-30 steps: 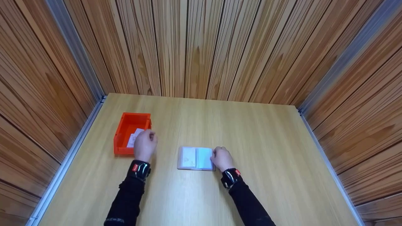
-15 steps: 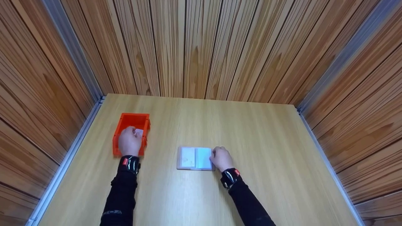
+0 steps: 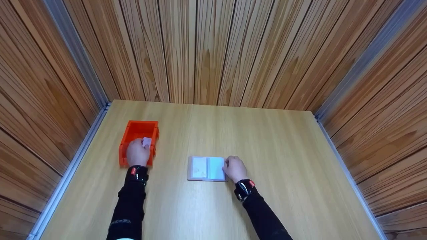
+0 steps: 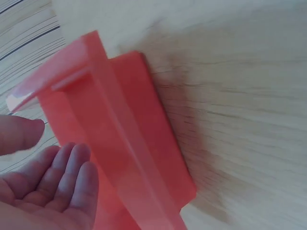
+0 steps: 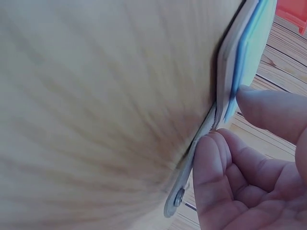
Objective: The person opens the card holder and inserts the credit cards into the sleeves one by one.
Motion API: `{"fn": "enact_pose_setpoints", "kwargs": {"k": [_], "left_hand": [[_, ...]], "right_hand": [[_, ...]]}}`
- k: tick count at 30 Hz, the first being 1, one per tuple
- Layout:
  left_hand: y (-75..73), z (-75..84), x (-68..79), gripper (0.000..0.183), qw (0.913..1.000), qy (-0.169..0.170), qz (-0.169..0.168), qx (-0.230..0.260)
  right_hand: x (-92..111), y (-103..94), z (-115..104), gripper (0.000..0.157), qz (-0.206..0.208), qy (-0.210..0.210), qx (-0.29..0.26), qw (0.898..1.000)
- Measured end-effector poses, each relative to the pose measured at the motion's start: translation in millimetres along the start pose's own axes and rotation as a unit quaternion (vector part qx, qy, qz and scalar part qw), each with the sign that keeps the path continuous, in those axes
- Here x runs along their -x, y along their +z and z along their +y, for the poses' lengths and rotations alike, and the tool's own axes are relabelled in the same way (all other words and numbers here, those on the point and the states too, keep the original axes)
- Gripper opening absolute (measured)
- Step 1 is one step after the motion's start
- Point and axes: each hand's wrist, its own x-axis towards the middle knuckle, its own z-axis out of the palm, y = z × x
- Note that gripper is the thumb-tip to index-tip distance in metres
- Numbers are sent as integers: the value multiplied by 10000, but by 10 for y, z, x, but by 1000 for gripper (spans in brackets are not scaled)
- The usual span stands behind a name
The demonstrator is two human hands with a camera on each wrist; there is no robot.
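An opened card holder (image 3: 199, 167) with clear sleeves lies on the table, a white card on its left side and a light blue one on its right. My right hand (image 3: 235, 169) holds its right edge. In the right wrist view the thumb (image 5: 268, 108) lies against the sleeve edge, and curled fingers touch the cover near a snap strap (image 5: 180, 191). My left hand (image 3: 137, 153) is inside an orange bin (image 3: 141, 126), beside a small white card (image 3: 146, 142). The left wrist view shows thumb and fingers (image 4: 84, 187) apart, with nothing visible between them.
The wooden table (image 3: 267, 143) is bounded by slatted wooden walls (image 3: 213, 50) at the back and both sides. Metal rails (image 3: 66, 170) run along the side edges. The bin stands at the table's left.
My left hand has moved left from the bin's right rim to inside the bin, and has stayed there over the last half second. The right hand keeps its place at the card holder.
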Motion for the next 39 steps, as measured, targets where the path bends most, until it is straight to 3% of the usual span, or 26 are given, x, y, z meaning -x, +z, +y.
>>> {"fn": "enact_pose_setpoints", "kwargs": {"k": [12,21,26,39], "left_hand": [[70,-143,-103,35,9996,70,-248,-115],[31,-160,-141,29,9942,-531,-733,-588],[69,-205,-165,19,9918,-609,-775,-814],[78,-191,-182,19,9881,-560,-903,-1112]], "right_hand": [[-3,10,-9,26,-154,169,-45,9997],[-8,8,-6,26,-208,183,-30,9996],[-8,18,-2,25,-164,142,-10,9998],[-5,23,12,25,-9,7,-62,10000]]}}
